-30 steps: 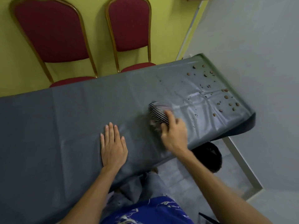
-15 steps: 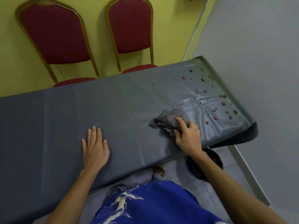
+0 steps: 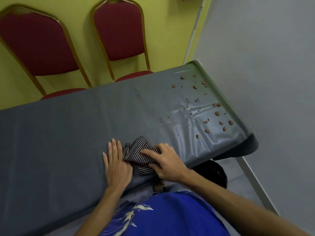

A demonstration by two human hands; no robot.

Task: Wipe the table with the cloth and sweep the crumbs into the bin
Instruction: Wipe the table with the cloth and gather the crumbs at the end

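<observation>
A black-and-white striped cloth [image 3: 139, 153] lies crumpled near the front edge of the grey-covered table [image 3: 59, 133]. My right hand [image 3: 167, 163] presses down on the cloth's right side, fingers spread over it. My left hand [image 3: 116, 163] lies flat on the table, its thumb side touching the cloth's left edge. Several brown crumbs [image 3: 217, 113] are scattered over the table's right end. A black bin [image 3: 215, 173] stands on the floor below the table's front right corner, mostly hidden by the table and my right arm.
Two red chairs with gold frames [image 3: 117, 29] stand against the yellow wall behind the table. A grey wall [image 3: 272, 65] runs close along the table's right end. My blue shirt [image 3: 163, 215] fills the bottom of the view.
My left hand has slid right across the table until it touches the cloth. My right hand and the cloth have come back toward the front edge, away from the crumbs.
</observation>
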